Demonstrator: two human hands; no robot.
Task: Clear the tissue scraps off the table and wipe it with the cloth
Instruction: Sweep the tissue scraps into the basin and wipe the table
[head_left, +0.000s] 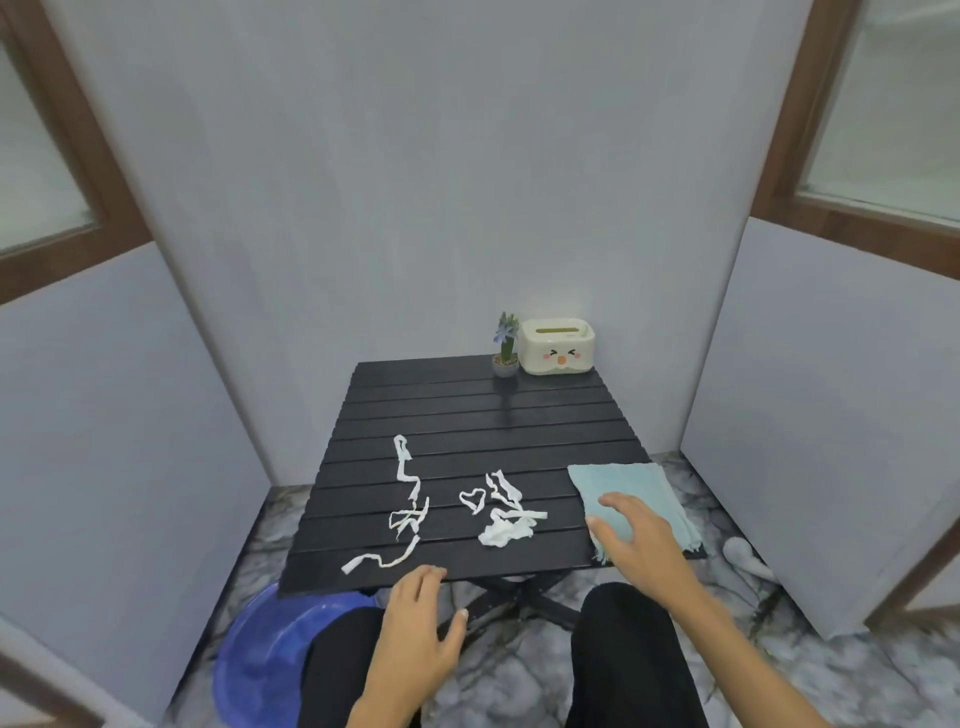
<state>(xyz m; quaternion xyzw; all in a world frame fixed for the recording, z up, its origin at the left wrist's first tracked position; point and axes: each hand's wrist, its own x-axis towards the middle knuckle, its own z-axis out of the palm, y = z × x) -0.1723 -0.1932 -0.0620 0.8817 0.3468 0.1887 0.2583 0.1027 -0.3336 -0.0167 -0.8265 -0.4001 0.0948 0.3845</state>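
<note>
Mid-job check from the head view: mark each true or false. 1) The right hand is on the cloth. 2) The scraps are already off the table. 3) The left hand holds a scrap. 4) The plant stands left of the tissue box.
1) True: the right hand rests on the cloth.
2) False: tissue scraps lie on the table.
3) False: the left hand is empty at the near edge.
4) True: the plant stands left of the tissue box.
</note>
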